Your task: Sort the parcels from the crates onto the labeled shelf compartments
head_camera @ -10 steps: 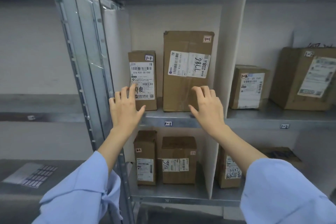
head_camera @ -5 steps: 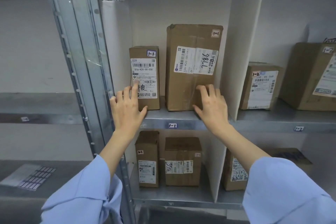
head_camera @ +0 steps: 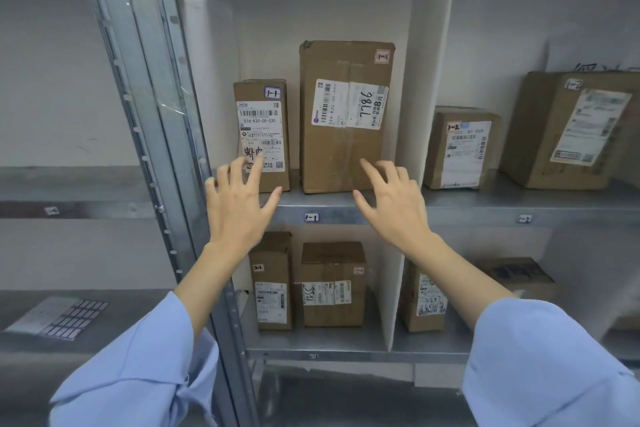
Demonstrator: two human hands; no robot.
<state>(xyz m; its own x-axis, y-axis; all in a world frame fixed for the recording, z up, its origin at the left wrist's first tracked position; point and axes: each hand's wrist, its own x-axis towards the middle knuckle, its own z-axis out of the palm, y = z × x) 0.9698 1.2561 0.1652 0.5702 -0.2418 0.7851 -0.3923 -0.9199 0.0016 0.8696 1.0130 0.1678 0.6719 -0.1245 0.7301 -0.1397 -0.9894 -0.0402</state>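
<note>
Pulled back off boxes (head_camera: 346, 149), centre frame | my left hand (head_camera: 239, 208), right hand (head_camera: 389, 206) spread, empty | placing looks done | next: fetch another parcel.

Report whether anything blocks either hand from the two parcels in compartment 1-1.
Nothing visible does. The left hand, fingers spread, is directly in front of the narrow parcel, and the right hand is directly in front of the tall parcel, both low down.
</note>
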